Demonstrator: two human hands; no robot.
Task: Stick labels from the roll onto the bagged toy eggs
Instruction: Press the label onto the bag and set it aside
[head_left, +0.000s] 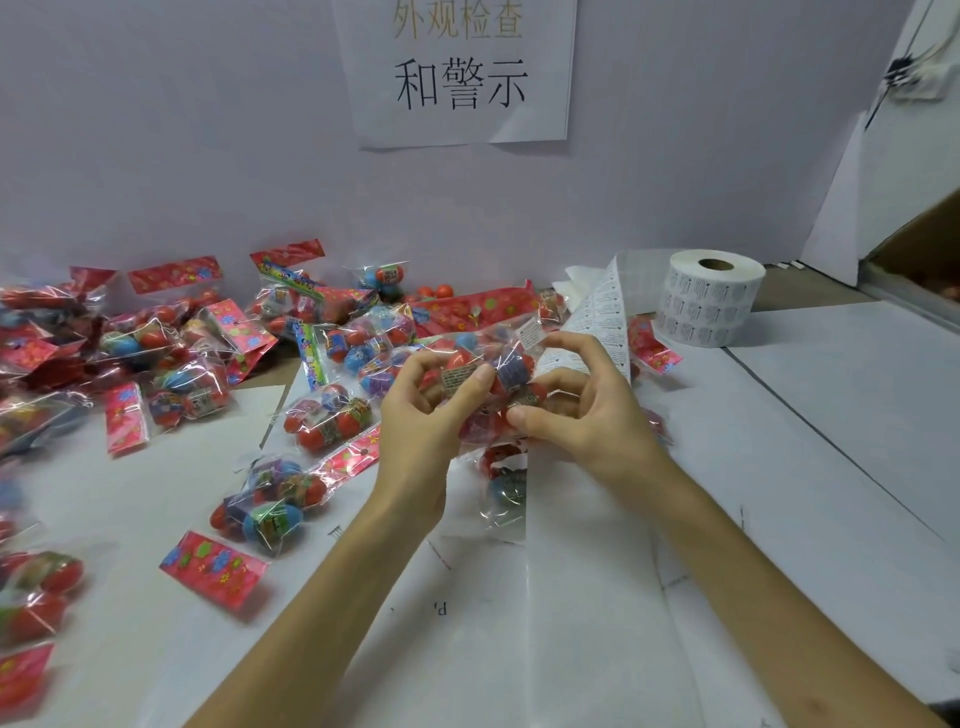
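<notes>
Both hands hold one clear bag of toy eggs (485, 358) above the middle of the table. My left hand (426, 415) grips its left side with curled fingers. My right hand (576, 400) grips its right side, thumb at the bottom edge. A small white label (531, 332) sits on the bag's upper right. The label roll (709, 304) stands upright at the back right. Its strip of labels (602, 322) runs down behind my right hand. Another bagged egg (506, 488) lies under my wrists.
Several bags of toy eggs (275, 504) with red header cards cover the table's left half and back. White paper (779, 467) covers the table. A printed sign (460, 73) hangs on the back wall. A cardboard box (919, 249) stands at the far right.
</notes>
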